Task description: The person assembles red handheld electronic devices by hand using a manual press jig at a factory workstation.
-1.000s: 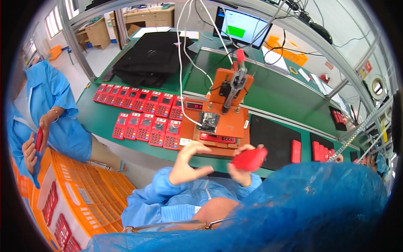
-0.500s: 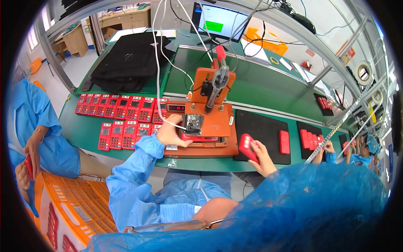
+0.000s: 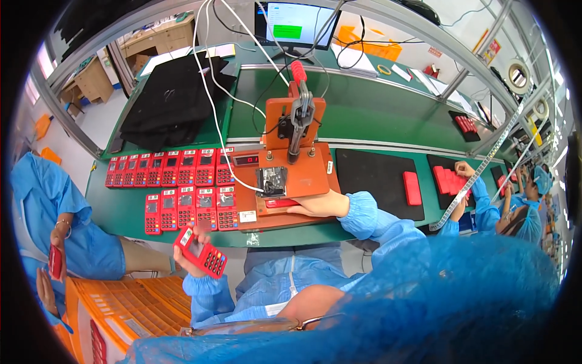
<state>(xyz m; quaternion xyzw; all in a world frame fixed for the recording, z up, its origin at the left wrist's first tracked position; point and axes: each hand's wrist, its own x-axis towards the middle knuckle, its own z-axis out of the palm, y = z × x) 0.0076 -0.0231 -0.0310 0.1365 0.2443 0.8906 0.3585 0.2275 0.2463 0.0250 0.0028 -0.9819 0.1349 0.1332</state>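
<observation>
My left hand (image 3: 190, 262) is closed around a red card terminal (image 3: 206, 253), tilted with its screen and coloured keypad facing up, in front of the bench. At the orange test fixture (image 3: 301, 176), my right hand (image 3: 321, 205) reaches under the raised plate. Its fingers grip a second red terminal (image 3: 277, 204), mostly hidden by the plate and hand. A black circuit board (image 3: 272, 181) with a white cable lies on the plate. Above it stands a metal toggle clamp with a red handle (image 3: 299, 71). Two rows of red terminals (image 3: 186, 206) lie left of the fixture.
A black mat (image 3: 373, 182) holds one red terminal (image 3: 412, 188) at right; more red pieces lie beyond, beside a co-worker's hands (image 3: 464, 170). At left another person (image 3: 51, 206) holds a red device near an orange crate (image 3: 121, 303). A monitor (image 3: 293, 25) stands behind.
My left hand has left the fixture and moved down-left, now with a terminal in it. My right hand has brought its red terminal from the black mat's side to the fixture.
</observation>
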